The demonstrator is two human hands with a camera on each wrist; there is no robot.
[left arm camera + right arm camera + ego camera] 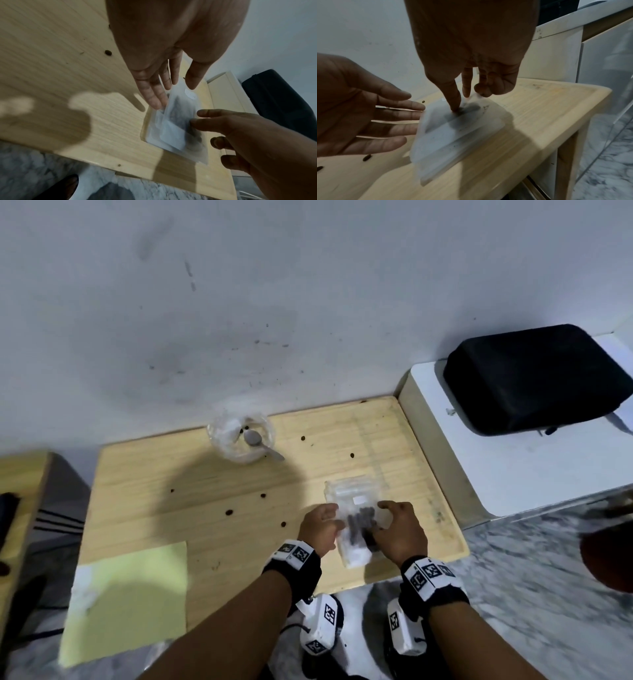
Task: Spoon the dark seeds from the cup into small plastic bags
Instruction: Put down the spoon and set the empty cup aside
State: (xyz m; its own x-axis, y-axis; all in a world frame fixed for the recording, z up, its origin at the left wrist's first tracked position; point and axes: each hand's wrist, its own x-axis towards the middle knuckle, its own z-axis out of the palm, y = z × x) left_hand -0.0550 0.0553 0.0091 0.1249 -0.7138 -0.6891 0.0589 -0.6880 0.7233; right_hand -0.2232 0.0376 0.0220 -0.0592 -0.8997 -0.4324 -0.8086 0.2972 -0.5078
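A small clear plastic bag (354, 542) holding dark seeds lies at the front right of the wooden table (205, 508), over a stack of empty bags (352, 491). My left hand (320, 525) has straight fingers (154, 97) touching the bag's (173, 129) left edge. My right hand (399, 529) presses one fingertip (455, 106) down on the seeds through the bag (453, 136), and its other fingers curl at the bag's far edge. The clear cup (239, 436) stands at the back with the spoon (255, 440) in it; it looks nearly empty.
Loose dark seeds (228, 512) are scattered over the table. A pale yellow sheet (130, 594) overhangs the front left corner. A black case (534, 378) sits on a white unit to the right. The wall is just behind the cup.
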